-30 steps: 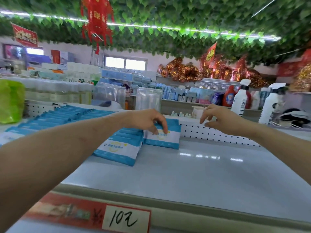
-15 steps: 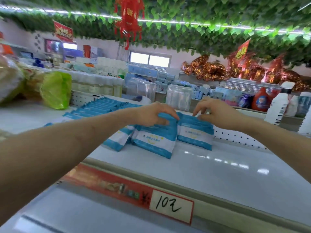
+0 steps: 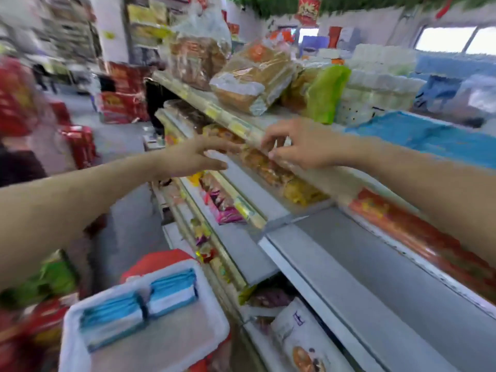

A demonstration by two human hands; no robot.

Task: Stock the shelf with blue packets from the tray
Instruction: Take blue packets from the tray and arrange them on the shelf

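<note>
Two stacks of blue packets (image 3: 139, 308) sit in the white tray (image 3: 216, 302) lower left; left hand (image 3: 196, 154) & right hand (image 3: 300, 147) hang loose, empty, so reach down, grip one stack w/ both, lift level to the top shelf (image 3: 271, 118)

blue-and-white packets (image 3: 139, 308), white tray (image 3: 212, 312)

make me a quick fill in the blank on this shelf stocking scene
1. The white tray holds ___ stacks of blue packets.
2. Neither the left hand nor the right hand holds a ___.
3. Beside the bread loaf sits a ___ bag.

Missing words: two; packet; green.
</note>
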